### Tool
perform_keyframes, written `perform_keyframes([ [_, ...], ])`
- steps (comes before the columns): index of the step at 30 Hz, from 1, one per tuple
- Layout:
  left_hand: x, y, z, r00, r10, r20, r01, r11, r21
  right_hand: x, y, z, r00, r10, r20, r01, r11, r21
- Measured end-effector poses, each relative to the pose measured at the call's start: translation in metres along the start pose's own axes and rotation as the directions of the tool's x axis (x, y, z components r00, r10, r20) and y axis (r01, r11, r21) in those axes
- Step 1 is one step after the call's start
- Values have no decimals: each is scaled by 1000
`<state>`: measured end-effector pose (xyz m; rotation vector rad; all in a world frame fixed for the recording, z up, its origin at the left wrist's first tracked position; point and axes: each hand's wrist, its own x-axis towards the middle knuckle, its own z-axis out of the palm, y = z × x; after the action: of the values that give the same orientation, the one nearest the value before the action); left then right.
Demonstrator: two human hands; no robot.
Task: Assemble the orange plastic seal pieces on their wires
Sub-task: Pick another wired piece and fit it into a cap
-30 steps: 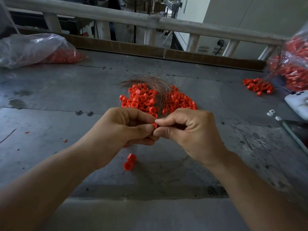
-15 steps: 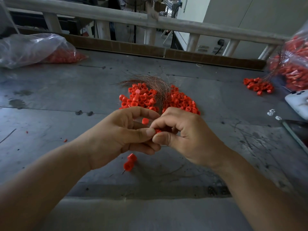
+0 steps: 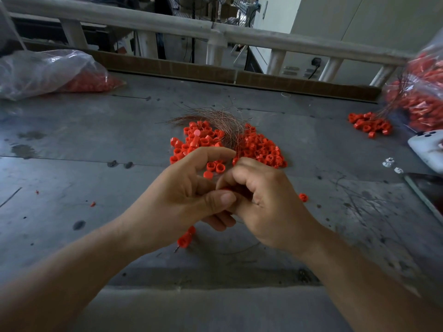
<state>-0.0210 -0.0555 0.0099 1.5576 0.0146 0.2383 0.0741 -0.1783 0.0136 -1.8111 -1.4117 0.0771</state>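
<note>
My left hand [image 3: 184,197] and my right hand [image 3: 263,202] meet above the grey table [image 3: 72,144]. Their fingertips pinch a small orange seal piece [image 3: 225,188], mostly hidden between them. A thin wire runs up from my right fingers toward the wire bundle [image 3: 220,121]. Behind my hands lies a pile of orange seal pieces [image 3: 259,147] in two heaps. An assembled orange piece [image 3: 185,238] lies on the table under my left hand. One loose piece [image 3: 303,197] sits right of my right hand.
A clear bag of orange pieces [image 3: 48,73] lies at the back left. Another bag [image 3: 422,92] stands at the far right, a small heap of wired pieces [image 3: 369,124] beside it. A white device [image 3: 426,149] sits at the right edge. A railing [image 3: 215,32] borders the table's far side.
My left index finger has lifted and spread away from the thumb. My right hand has curled in and turned over the pinched piece. A loose orange piece now lies to the right of my hands.
</note>
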Motion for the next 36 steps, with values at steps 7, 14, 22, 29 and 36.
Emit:
perform_keyframes([
  [7,0,3,2,1000,-14,-21,13,999,-36,1,1,-3,1000,-5,14,4,999,36],
  [14,3,2,-6,989,-140,-54,133,985,-109,5,8,-4,992,112,65,-123,972,201],
  [22,10,6,-19,988,-110,-109,61,924,-377,6,10,-13,964,237,123,-264,908,326],
  [29,9,7,-24,983,-97,-153,41,943,-331,5,11,-20,982,183,48,-189,966,174],
  [36,13,8,-38,889,-123,-442,87,991,-102,3,9,-18,962,215,171,-226,973,48],
])
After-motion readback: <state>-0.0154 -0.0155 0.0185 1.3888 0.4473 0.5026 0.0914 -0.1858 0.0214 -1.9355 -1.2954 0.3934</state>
